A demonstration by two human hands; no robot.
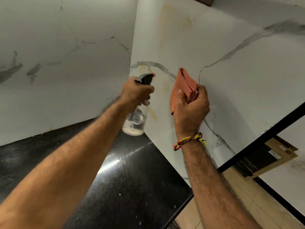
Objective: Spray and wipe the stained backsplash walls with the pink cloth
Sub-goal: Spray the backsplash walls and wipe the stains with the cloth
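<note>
White grey-veined marble walls (231,38) with yellowish stains (166,27), salmon-pink cloth (183,86), glossy black speckled counter (132,187), clear black-topped spray bottle (137,119)

Dim, soft indoor light; glare streak on black countertop (115,162); wide-angle bending, slight motion blur.

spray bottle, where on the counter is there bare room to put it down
The black countertop is bare from the wall corner out to its front edge, below the spray bottle. Only the left forearm crosses it; the strip under that arm is hidden.

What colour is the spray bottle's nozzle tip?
Orange-red, on the spray bottle in the left hand; head view.
</note>
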